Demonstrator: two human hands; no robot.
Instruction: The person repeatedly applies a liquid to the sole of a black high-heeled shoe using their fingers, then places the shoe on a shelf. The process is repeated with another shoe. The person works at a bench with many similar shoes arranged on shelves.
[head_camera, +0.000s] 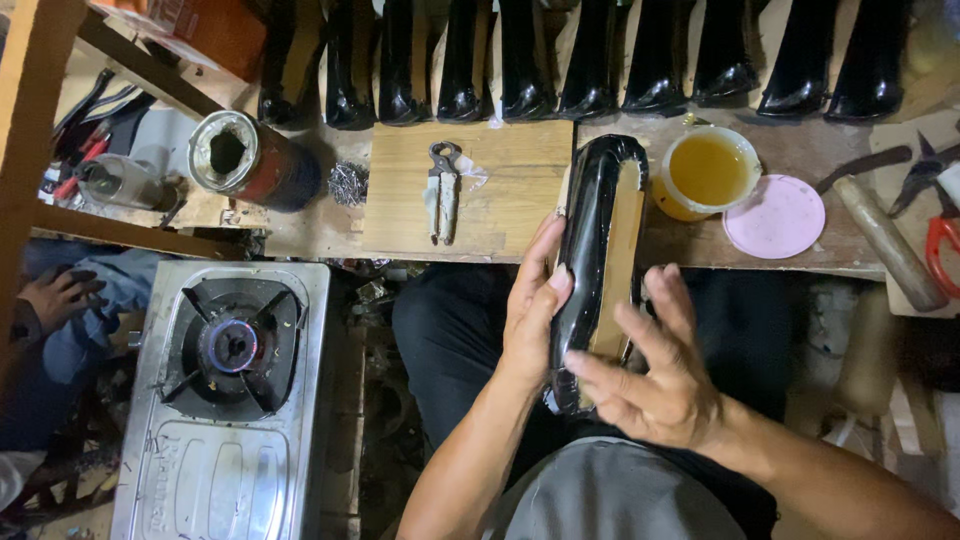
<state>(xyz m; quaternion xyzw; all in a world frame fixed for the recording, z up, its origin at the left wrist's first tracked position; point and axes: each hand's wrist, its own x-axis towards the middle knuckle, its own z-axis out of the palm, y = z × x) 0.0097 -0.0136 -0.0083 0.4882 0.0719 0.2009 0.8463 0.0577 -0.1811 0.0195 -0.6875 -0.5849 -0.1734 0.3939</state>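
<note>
The right hand lies nearest the camera, at 5 o'clock from the frame centre. Its grip is spread: fingers extended and fanned, the fingertips resting on the near end of a shoe upper. The left hand sits at 9 o'clock of that workpiece, fingers straight and pressed together flat along its left flank, the thumb hidden; whether it clamps the piece cannot be told.

The shoe upper is long and narrow, glossy black, with a rounded far end. It is turned sole side up, exposing a flat tan insole strip down its middle. Its far end rests on the edge of the wooden bench; its near end is over the lap.

At 9 o'clock of the upper, a pair of worn metal pincers lies on a pale wooden board. At 2 o'clock stands a round tub of amber liquid, with a flat pink lid just beside it. A wooden-handled hammer lies further at 3 o'clock. A rusty cylindrical tin lies at 10 o'clock. A row of shiny black shoes lines the far edge at 12 o'clock. At 8 o'clock, a steel gas stove shows a small blue flame.
</note>
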